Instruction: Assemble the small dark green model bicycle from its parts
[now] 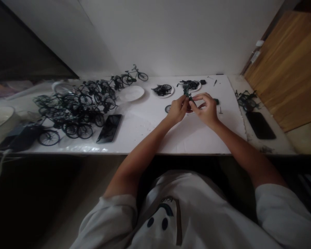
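Observation:
Over the white board, my left hand (178, 109) pinches a small dark green miniature bicycle frame (186, 91), which points up and away from me. My right hand (206, 109) has its thumb and index finger closed on the lower end of the same piece. The fingers hide much of it, and its fine parts are too small to make out. A small spoked wheel (168, 109) lies just left of my left hand, partly covered by it. Behind the hands is a small plate (199, 88) with dark bicycle parts (191, 84).
Many miniature bicycles (75, 110) crowd the left side, beside a phone (109, 128). A white plate (131, 93) and a parts dish (168, 94) stand toward the wall. Small tools (220, 110) lie right of the hands. Another dark phone-like slab (260, 125) rests at far right.

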Action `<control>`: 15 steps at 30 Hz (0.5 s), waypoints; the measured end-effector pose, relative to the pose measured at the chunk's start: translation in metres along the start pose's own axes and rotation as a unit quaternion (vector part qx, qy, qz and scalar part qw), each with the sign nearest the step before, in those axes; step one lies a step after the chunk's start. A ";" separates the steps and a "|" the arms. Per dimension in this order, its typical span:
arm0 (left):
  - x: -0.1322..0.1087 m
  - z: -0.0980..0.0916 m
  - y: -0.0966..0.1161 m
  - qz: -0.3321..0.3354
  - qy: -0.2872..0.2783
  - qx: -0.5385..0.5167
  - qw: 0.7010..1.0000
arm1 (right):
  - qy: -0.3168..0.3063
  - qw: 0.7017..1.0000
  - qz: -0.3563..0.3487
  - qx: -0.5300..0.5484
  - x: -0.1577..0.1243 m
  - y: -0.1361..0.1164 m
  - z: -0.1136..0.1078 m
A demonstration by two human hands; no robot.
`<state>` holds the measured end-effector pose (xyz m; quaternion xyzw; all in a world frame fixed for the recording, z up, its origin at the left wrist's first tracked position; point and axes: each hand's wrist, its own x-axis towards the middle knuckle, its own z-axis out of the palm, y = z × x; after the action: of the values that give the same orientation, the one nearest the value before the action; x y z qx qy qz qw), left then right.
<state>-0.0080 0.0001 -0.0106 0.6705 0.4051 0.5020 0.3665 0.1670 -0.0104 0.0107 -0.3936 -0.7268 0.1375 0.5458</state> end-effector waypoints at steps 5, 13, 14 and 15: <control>0.000 -0.001 -0.001 -0.003 -0.002 0.007 1.000 | 0.003 1.000 -0.018 0.023 0.000 0.000 -0.001; 0.002 -0.001 -0.008 0.013 -0.002 -0.003 1.000 | -0.002 0.999 -0.005 0.033 -0.001 0.004 0.000; 0.002 -0.001 -0.008 0.014 -0.002 0.001 1.000 | -0.003 0.999 -0.002 0.034 -0.001 0.004 0.000; 0.002 -0.001 -0.009 0.016 -0.003 0.004 1.000 | -0.005 0.999 0.000 0.033 0.000 0.004 0.000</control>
<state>-0.0105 0.0053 -0.0173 0.6799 0.3956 0.5039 0.3569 0.1687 -0.0080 0.0078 -0.3747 -0.7245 0.1635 0.5550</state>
